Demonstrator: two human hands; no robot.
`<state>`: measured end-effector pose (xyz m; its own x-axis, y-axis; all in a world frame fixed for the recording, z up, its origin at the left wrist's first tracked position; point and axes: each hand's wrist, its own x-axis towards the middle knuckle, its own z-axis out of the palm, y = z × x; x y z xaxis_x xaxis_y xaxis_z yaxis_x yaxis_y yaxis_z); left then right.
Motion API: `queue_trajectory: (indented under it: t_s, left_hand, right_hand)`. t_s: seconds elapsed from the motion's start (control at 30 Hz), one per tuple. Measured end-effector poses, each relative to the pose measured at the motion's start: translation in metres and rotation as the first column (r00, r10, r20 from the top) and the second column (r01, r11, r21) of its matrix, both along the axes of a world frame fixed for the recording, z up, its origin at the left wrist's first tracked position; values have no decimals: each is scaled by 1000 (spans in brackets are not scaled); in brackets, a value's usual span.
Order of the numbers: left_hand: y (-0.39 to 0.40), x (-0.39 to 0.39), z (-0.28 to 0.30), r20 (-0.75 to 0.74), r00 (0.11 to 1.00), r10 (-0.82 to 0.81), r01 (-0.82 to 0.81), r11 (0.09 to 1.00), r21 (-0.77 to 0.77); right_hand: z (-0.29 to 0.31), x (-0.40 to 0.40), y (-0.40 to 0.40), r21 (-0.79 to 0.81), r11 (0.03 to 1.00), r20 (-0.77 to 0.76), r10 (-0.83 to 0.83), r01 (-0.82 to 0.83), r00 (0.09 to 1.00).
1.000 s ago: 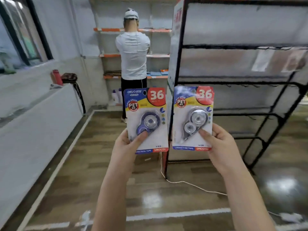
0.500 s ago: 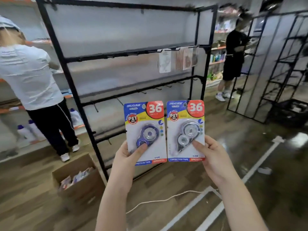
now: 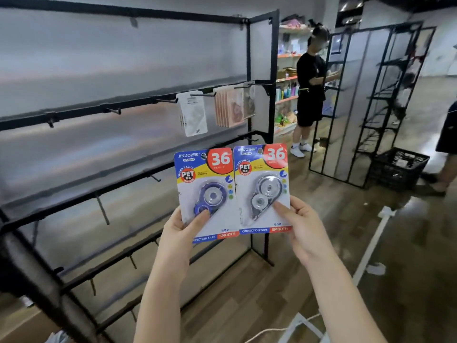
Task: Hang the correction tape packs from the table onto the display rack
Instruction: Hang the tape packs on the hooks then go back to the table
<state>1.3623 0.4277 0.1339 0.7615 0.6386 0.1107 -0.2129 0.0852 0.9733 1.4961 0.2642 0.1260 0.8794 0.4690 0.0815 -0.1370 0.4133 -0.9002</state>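
Gripping 2 upright packs — left hand blue pack, right hand grey pack — below the rack's hooks.

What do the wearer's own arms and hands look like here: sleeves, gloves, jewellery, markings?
Both forearms are bare up to the frame's bottom edge, with no sleeve in view. The left hand and right hand wear no gloves; no rings, watch, bands or markings show.

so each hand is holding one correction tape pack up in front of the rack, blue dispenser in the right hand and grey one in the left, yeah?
Not quite: the colours are swapped. In the head view the left hand holds the blue dispenser pack and the right hand holds the grey dispenser pack. Both are held up in front of the display rack, one per hand.
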Motion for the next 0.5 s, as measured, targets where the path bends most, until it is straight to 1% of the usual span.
queue_trajectory:
  t_s: [0.07,0.17,0.37,0.5]
  left_hand:
    - [5,27,-2,-14,1000,9,-9,1000,-1]
    - [12,64,-4,-20,998,57,-57,998,-15]
    - [20,131,-2,21,972,232,-231,972,-46]
    - [26,164,7,33,946,322,-321,946,-42]
  right_hand:
    - [-4,30,5,-7,1000,-17,1,-1,1000]
    - [-6,77,19,4,999,-16,47,-47,999]
    - [3,174,62,-11,981,10,194,-194,981]
    - [11,220,92,-35,957,25,288,-287,957]
